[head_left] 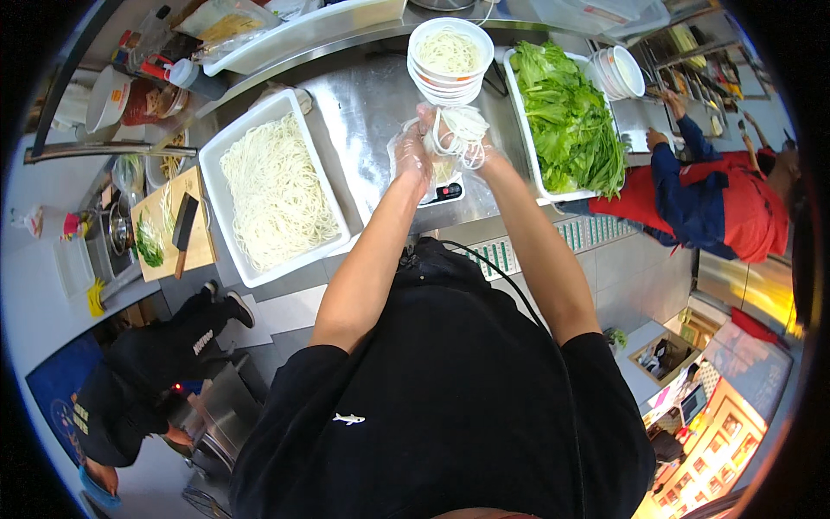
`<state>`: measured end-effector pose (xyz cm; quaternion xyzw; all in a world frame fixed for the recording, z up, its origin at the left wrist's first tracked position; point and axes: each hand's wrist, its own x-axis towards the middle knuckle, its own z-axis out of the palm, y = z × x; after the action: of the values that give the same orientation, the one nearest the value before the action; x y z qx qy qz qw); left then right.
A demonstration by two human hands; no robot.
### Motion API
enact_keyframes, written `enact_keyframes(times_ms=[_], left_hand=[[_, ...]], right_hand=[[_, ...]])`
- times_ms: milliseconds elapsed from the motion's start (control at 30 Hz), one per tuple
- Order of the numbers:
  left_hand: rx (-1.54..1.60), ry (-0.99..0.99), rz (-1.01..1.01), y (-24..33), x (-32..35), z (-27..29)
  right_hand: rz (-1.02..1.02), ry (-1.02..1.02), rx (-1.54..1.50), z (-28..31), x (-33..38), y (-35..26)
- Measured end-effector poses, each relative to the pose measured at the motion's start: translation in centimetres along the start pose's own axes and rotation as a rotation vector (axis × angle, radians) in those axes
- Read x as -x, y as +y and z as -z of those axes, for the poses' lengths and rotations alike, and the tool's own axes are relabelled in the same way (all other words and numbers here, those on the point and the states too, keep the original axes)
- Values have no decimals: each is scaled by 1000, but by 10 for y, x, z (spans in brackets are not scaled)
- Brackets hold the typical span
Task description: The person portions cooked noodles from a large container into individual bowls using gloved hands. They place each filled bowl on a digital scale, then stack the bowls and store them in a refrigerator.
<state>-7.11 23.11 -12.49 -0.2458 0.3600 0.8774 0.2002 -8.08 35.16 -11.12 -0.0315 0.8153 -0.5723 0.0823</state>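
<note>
My left hand (413, 156) and my right hand (484, 154), both in thin clear gloves, hold a bundle of white noodles (460, 131) between them above a small white scale (443, 189) on the steel counter (363, 104). Just beyond the bundle stands a stack of white bowls (450, 80), the top one holding noodles. A large white tray of noodles (275, 192) lies to the left of my left arm.
A white tray of green lettuce (566, 121) sits to the right. A cutting board (173, 227) with a cleaver and greens lies far left. One person in red and blue (718, 195) works at right; another in black (147, 363) stands lower left.
</note>
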Motion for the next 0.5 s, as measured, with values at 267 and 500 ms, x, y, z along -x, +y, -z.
enact_keyframes(times_ms=[267, 500], left_hand=[[-776, 197, -146, -46, -33, 65], [-854, 74, -84, -7, 4, 87]], right_hand=[[-288, -90, 600, -7, -1, 62], [-105, -393, 762, 8, -20, 89]])
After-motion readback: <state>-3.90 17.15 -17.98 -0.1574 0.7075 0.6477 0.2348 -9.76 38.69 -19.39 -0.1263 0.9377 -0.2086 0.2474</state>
